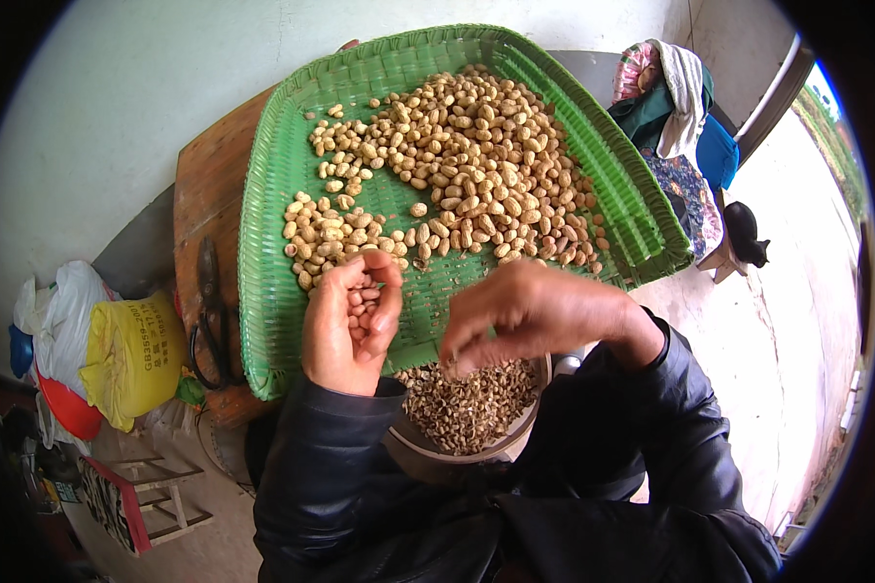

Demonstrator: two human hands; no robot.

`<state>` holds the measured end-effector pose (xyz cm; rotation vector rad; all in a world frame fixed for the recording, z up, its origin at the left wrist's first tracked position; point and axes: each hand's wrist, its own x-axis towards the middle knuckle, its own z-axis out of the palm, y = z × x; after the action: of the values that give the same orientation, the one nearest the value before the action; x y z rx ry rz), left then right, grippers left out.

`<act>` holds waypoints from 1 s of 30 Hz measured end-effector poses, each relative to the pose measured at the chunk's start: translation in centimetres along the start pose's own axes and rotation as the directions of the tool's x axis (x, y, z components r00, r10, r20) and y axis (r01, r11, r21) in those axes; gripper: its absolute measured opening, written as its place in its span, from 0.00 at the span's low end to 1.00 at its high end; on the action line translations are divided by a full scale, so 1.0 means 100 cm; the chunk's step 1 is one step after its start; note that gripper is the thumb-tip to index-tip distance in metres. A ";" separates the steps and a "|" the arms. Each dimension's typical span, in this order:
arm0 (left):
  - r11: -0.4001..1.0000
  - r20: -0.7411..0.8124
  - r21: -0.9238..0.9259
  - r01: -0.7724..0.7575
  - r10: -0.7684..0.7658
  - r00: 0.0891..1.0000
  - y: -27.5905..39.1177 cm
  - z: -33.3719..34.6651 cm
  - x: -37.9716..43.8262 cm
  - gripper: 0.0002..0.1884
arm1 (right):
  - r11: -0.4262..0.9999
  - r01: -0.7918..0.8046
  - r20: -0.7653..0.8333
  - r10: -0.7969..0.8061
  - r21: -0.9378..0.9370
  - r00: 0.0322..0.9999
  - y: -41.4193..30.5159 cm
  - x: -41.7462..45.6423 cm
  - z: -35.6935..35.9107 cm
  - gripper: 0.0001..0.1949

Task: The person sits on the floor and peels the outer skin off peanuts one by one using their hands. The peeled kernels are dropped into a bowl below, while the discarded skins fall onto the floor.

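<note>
My left hand (pixel 351 324) is cupped around several shelled peanut kernels (pixel 363 300), over the near left part of a green woven basket tray (pixel 631 211). Unshelled peanuts (pixel 496 153) lie heaped in the tray, with a smaller group just beyond my left hand. My right hand (pixel 532 313) hangs above the tray's near edge, its fingertips bent down over a round container (pixel 467 458) of broken peanut shells (pixel 467 408). Blur at those fingertips hides whether they pinch a bit of shell.
A wooden table (pixel 215 182) bears the tray and a pair of large black-handled scissors (pixel 210 313) at its left. Yellow (pixel 135 353) and white bags stand further left, above a small stool (pixel 117 503). Clothes (pixel 678 95) are piled at the right, near a black cat (pixel 745 233).
</note>
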<state>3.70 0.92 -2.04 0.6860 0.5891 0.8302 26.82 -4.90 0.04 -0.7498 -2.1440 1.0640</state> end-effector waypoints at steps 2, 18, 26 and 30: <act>0.999 -0.083 0.004 -0.041 0.041 0.996 0.000 0.002 -0.003 0.16 | 0.999 0.025 0.141 -0.029 0.029 0.990 -0.001 0.001 0.006 0.13; 0.993 -0.106 0.106 -0.061 0.072 0.992 -0.007 0.005 -0.004 0.16 | 0.704 -0.238 -0.444 -0.123 -0.669 0.888 0.041 0.017 0.015 0.08; 0.980 -0.003 0.198 0.034 -0.034 0.999 -0.014 0.012 -0.009 0.11 | 0.979 -0.081 -0.606 -0.051 -0.189 0.794 0.006 0.014 0.020 0.19; 0.992 0.089 0.103 0.068 -0.077 0.993 -0.014 0.007 -0.006 0.10 | 0.971 -0.018 -0.562 -0.122 -0.238 0.818 0.008 0.011 0.014 0.19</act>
<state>4.52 -0.50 -2.54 0.7859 0.5716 0.7007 25.27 -4.33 -0.99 -0.9699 -1.7533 0.4630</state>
